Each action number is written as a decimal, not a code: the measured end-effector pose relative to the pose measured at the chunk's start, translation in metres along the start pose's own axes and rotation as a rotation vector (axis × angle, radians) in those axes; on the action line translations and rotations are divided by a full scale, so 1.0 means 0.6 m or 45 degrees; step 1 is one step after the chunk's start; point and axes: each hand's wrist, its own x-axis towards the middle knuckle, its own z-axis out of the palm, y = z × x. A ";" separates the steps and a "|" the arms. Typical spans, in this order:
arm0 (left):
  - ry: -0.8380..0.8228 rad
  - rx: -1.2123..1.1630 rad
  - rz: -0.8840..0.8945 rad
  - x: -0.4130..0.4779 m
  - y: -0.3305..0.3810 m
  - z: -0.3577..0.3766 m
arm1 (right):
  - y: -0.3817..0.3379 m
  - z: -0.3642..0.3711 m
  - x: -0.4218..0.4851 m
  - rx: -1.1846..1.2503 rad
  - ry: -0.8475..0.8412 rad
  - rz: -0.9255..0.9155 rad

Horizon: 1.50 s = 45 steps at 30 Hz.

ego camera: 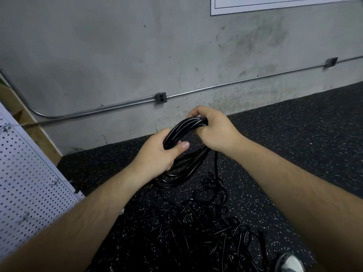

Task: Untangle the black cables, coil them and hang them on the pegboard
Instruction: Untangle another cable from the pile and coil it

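Note:
A coil of black cable [182, 165] hangs in front of me above the floor. My left hand [157, 152] grips the coil's left side, thumb across the strands. My right hand [214, 130] grips the top of the same coil with curled fingers. One strand [216, 163] drops from the coil toward the floor. Below it lies a tangle of black cables [222, 218] on the speckled black floor. The white pegboard [29, 183] leans at the left edge of the view.
A grey concrete wall [137, 55] rises ahead, with a metal conduit [117, 106] and an outlet box [161, 98]. A wooden frame [23, 118] stands behind the pegboard. A shoe [290, 264] shows at the bottom right.

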 end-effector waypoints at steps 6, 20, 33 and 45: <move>-0.267 -0.418 -0.135 0.002 0.003 -0.025 | -0.012 0.003 -0.004 -0.486 -0.162 -0.290; -0.001 -0.900 -0.003 0.016 0.009 -0.058 | 0.023 0.014 0.006 0.707 -0.225 0.253; 0.409 -1.048 0.131 0.012 -0.002 -0.151 | 0.113 0.213 -0.060 0.039 -0.760 0.526; 0.552 -0.849 0.185 0.020 -0.042 -0.174 | 0.041 0.193 -0.057 -0.376 -0.401 0.317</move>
